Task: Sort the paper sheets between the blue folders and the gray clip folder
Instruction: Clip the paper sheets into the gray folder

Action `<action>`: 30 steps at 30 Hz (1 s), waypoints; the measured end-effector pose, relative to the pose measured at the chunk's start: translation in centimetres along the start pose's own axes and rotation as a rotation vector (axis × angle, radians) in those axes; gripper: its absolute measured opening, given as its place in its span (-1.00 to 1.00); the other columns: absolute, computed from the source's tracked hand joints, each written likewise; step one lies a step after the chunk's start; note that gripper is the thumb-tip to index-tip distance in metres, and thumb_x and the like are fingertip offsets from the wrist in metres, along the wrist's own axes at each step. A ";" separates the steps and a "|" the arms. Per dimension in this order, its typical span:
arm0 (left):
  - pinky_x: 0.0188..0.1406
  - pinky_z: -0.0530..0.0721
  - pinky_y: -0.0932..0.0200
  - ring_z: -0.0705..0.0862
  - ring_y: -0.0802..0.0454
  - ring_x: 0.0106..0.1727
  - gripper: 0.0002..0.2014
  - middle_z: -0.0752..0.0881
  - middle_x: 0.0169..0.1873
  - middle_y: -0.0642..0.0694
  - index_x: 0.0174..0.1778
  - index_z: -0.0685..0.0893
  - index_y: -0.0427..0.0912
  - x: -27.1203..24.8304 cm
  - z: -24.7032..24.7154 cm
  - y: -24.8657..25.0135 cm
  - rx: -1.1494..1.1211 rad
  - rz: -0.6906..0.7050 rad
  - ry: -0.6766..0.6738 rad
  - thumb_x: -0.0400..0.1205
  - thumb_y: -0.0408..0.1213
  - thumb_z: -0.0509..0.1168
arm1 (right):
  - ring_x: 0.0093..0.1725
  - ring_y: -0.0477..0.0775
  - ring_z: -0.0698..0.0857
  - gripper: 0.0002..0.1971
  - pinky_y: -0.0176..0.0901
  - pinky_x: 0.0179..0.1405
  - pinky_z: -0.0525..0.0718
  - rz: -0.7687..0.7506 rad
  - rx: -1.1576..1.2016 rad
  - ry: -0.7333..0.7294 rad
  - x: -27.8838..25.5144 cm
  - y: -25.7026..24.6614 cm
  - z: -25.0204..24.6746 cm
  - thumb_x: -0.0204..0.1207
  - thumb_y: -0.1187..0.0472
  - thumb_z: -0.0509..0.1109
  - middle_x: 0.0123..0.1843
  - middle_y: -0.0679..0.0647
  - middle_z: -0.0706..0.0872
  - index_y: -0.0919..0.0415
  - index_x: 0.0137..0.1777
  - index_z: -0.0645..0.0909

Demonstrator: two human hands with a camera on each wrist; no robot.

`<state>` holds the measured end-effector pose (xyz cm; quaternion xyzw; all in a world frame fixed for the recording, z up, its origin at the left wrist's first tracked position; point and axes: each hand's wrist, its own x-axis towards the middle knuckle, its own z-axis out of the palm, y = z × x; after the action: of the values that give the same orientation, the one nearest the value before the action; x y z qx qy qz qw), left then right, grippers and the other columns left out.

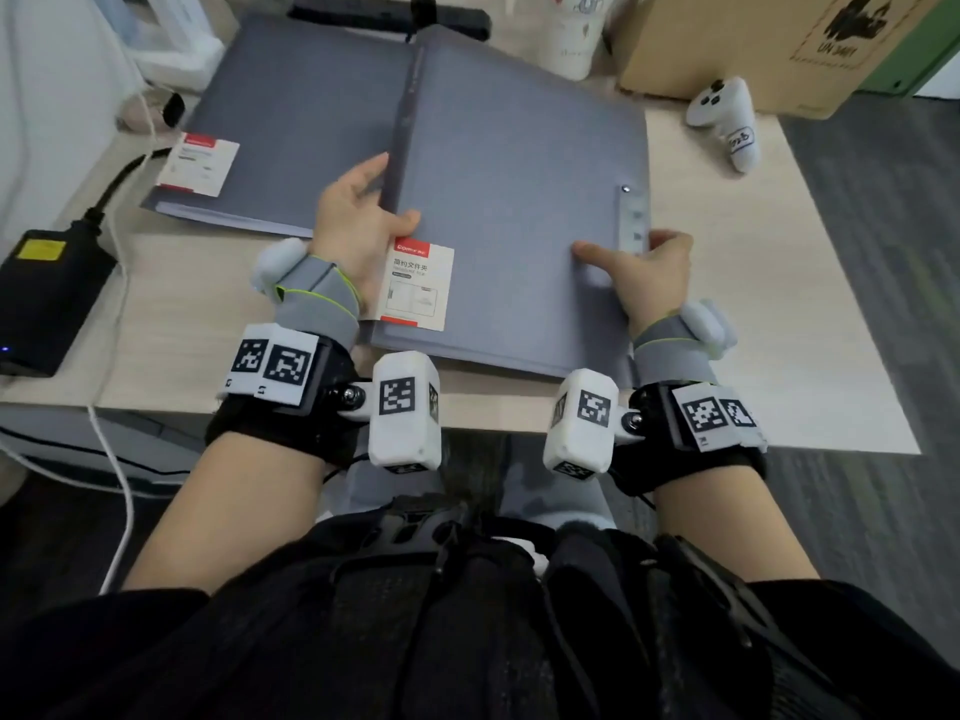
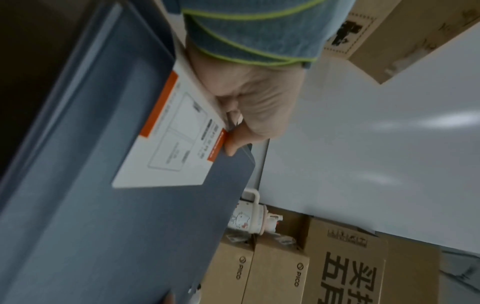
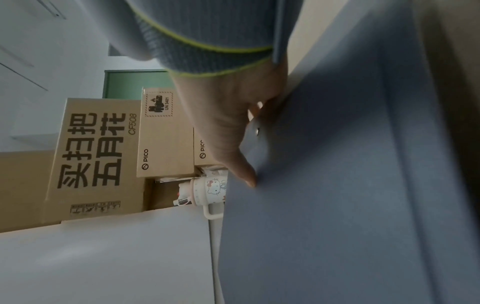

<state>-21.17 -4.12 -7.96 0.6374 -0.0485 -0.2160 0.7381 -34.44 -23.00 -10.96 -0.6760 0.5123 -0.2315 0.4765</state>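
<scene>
**Two Hands Hold a Closed Folder**

A blue-gray folder [image 1: 509,200] lies closed on the pale desk [image 1: 753,314], right in front of the person. It has a white and red label [image 1: 418,285] near its bottom left corner. Its cover is shut, so you cannot see what is inside. A thin line of white page edges shows along its near side.

A second folder [image 1: 291,122] lies closed behind it and to the left. The near folder rests partly on top of it. This one has its own white and red label [image 1: 197,166], and pale page edges show along its near side too. Which one is the clip folder cannot be told.

The left hand [image 1: 358,215] holds the left edge of the near folder. The thumb lies on top, just above the label, and the fingers curl around the edge. In the left wrist view the thumb pinches the cover by the label.

The right hand [image 1: 649,267] holds the right edge of the same folder. The thumb lies flat on the cover and the fingers wrap around the side.

A white game controller [image 1: 724,119] lies on the desk to the right. A cardboard box [image 1: 753,39] and a white cup [image 1: 571,33] stand at the back. A black power brick [image 1: 47,293] sits at the left.
</scene>
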 end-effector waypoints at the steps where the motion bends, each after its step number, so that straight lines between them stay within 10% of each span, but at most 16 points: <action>1: -0.18 0.77 0.21 0.72 0.04 -0.14 -0.40 0.64 0.21 -0.31 0.48 0.39 -0.28 0.4 -0.7 0.3 0.010 0.014 0.021 0.52 -0.75 0.19 | 0.13 0.11 0.63 -0.17 -0.12 0.19 0.61 -0.007 0.063 -0.030 0.0 -0.5 0.5 0.11 0.08 0.71 0.19 0.13 0.60 0.29 0.32 0.37; 7: 0.12 0.71 0.16 0.72 0.06 0.05 -0.52 0.72 0.15 -0.14 0.32 0.55 -0.27 3.0 -4.8 2.0 0.135 0.050 0.158 0.50 -0.70 0.22 | 0.17 0.24 0.71 -0.27 0.06 0.16 0.68 0.053 0.303 -0.188 -0.3 -3.5 5.4 0.00 0.30 0.69 0.20 0.24 0.67 0.20 0.15 0.37; 9: -0.22 0.61 0.48 0.68 0.30 -0.31 -0.72 0.74 -0.28 0.13 -0.19 0.62 -0.09 4.0 -5.8 2.3 0.311 0.080 0.193 0.49 -0.61 0.22 | 0.11 0.26 0.74 -0.14 0.15 0.16 0.72 0.074 0.352 -0.209 -0.2 -4.0 7.2 -0.21 0.23 0.66 0.17 0.27 0.70 0.32 0.20 0.46; 12: -0.42 0.12 0.11 0.34 -0.15 -0.28 -0.75 0.46 -0.43 -0.10 -0.51 0.28 -0.15 5.4 -7.5 2.8 0.693 0.110 0.283 0.43 -0.36 0.19 | 0.10 0.28 0.75 -0.08 0.24 0.13 0.73 0.081 0.403 -0.231 -0.1 -4.9 10.2 -0.26 0.26 0.62 0.16 0.32 0.72 0.42 0.26 0.50; 17: -0.26 0.25 0.10 0.41 -0.21 -0.17 -0.97 0.49 -0.22 -0.27 -0.23 0.45 -0.15 6.6 -9.2 3.7 0.968 0.134 0.335 0.49 -0.34 0.12 | 0.13 0.31 0.73 -0.22 0.24 0.15 0.72 0.086 0.443 -0.245 -1.1 -7.2 13.3 -0.08 0.38 0.56 0.19 0.35 0.69 0.37 0.26 0.46; 23: 0.42 0.41 0.10 0.45 -0.18 0.50 -0.50 0.52 0.46 -0.19 0.49 0.46 -0.13 10.5 -11.4 5.0 1.042 0.117 0.321 0.58 -0.39 0.11 | 0.11 0.24 0.73 -0.23 0.19 0.18 0.70 0.074 0.389 -0.274 -1.2 -9.7 17.2 0.05 0.42 0.56 0.18 0.27 0.68 0.31 0.33 0.40; 30: 0.47 0.39 0.13 0.47 -0.15 0.48 -0.49 0.52 0.47 -0.10 0.50 0.44 -0.01 14.3 -13.1 5.3 1.036 0.106 0.325 0.58 -0.33 0.12 | 0.02 0.16 0.74 -0.13 0.10 0.11 0.73 -0.042 0.234 -0.290 -0.3 -11.2 20.2 -0.08 0.22 0.59 0.06 0.11 0.70 0.21 0.34 0.41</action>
<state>-2.41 2.97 -8.13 0.9395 -0.0659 -0.0251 0.3351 -13.06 -14.25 -9.94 -0.6526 0.3937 -0.1997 0.6158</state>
